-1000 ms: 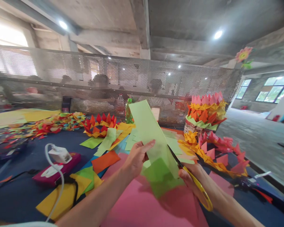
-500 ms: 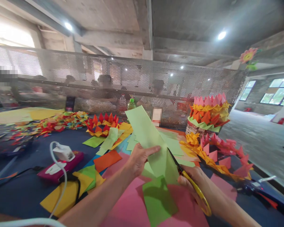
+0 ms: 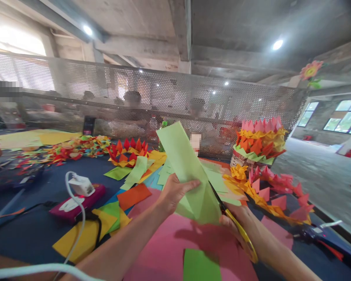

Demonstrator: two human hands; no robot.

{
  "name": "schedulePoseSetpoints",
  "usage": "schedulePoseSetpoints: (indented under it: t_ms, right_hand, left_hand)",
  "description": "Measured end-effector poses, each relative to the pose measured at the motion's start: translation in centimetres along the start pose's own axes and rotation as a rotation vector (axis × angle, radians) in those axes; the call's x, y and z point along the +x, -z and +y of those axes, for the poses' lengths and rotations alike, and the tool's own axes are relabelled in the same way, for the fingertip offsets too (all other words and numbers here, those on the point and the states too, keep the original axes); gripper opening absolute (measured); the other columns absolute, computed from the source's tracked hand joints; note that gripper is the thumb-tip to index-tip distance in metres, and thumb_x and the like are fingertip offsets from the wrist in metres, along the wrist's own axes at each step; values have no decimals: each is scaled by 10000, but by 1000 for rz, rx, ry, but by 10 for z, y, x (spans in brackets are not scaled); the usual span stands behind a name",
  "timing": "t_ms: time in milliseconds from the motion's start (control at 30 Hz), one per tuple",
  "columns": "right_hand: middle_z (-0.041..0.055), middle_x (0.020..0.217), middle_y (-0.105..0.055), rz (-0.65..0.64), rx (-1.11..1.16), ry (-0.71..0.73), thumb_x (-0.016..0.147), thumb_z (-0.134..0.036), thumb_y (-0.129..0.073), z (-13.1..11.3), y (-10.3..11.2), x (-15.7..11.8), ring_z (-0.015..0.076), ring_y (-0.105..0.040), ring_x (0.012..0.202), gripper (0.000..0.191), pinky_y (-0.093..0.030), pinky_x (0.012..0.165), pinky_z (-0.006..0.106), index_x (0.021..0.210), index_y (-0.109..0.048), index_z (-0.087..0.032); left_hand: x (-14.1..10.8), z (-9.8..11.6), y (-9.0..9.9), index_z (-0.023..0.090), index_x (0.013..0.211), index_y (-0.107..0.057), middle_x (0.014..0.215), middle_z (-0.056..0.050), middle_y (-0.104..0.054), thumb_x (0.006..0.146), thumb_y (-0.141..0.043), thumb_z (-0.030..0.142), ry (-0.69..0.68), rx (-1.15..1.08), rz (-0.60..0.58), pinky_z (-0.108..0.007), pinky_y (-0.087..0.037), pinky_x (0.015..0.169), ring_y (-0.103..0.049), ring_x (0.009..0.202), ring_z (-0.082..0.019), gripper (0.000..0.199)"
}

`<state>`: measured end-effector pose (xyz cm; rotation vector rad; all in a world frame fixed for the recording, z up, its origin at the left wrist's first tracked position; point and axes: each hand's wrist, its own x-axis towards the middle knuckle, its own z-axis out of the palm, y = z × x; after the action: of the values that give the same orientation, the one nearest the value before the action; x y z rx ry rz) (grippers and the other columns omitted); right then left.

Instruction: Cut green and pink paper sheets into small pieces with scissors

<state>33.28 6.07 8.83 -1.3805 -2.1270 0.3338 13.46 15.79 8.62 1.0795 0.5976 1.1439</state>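
Note:
My left hand (image 3: 175,193) is closed on a long sheet of pale green paper (image 3: 185,158), thumb on top, the sheet slanting up and away. In my right hand (image 3: 240,218) are scissors (image 3: 239,232) with yellow handles and dark blades. The blades lie along the paper's right edge and look nearly closed. Below both hands, a bright green piece of paper (image 3: 201,265) lies on a large pink sheet (image 3: 160,249). More pale green sheets (image 3: 215,175) spread out behind the held paper.
A magenta power strip (image 3: 76,203) with a white charger and cables lies left. Folded-paper rings (image 3: 128,152) and a heap of paper scraps (image 3: 78,150) sit behind. On the right stand a stacked paper-petal basket (image 3: 259,140) and pink-yellow chains (image 3: 277,195). Perforated metal mesh (image 3: 163,93) borders the table's back.
The bright green piece has dropped from just beneath the held sheet to the pink paper, nearer me. The pale green sheet has tilted slightly and the scissor blades have come closer together.

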Motion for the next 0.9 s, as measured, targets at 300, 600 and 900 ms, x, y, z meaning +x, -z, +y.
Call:
schedulePoseSetpoints:
  t_ms: [300, 600, 900]
  right_hand:
    - [-28, 464, -459, 115, 90, -193, 921, -593, -346, 9, 1, 2, 120, -442, 428, 495, -328, 412, 240, 600, -410, -222]
    - [-43, 384, -453, 92, 316, -341, 902, -642, -332, 31, -1, 5, 120, -479, 319, 530, -347, 341, 209, 605, -436, -215]
    - [-35, 370, -505, 55, 284, -306, 899, -613, -357, 33, -3, 5, 150, -509, 308, 491, -383, 332, 228, 714, -556, -204]
  left_hand:
    - [-4, 6, 5, 157, 965, -685, 850, -65, -711, 549, -800, 476, 114, 558, -144, -279, -466, 619, -635, 668, -188, 537]
    - [-50, 6, -10, 194, 917, -658, 975, -69, -586, 469, -792, 588, -192, 1492, -746, -298, -390, 700, -535, 888, -248, 611]
    - [-52, -2, -20, 193, 642, -662, 717, -39, -623, 648, -746, 350, -72, 1429, -948, -290, -381, 629, -561, 715, -195, 178]
